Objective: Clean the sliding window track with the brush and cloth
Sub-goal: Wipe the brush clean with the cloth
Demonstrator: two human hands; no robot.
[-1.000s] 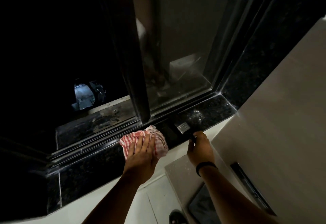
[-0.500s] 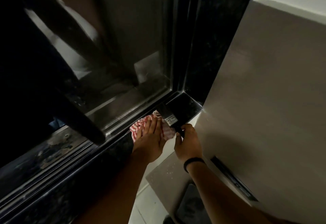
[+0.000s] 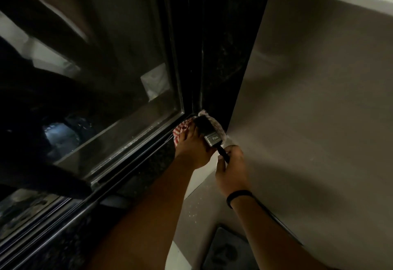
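From the head camera I see my left hand (image 3: 192, 147) pressed flat, fingers spread, on the red-and-white checked cloth (image 3: 183, 129), which sits bunched in the far right corner of the dark metal sliding window track (image 3: 136, 148). My right hand (image 3: 231, 171) is clenched around the black handle of the flat paintbrush with a silver ferrule (image 3: 209, 134); its bristles lie over the cloth, by the black speckled stone sill (image 3: 148, 163).
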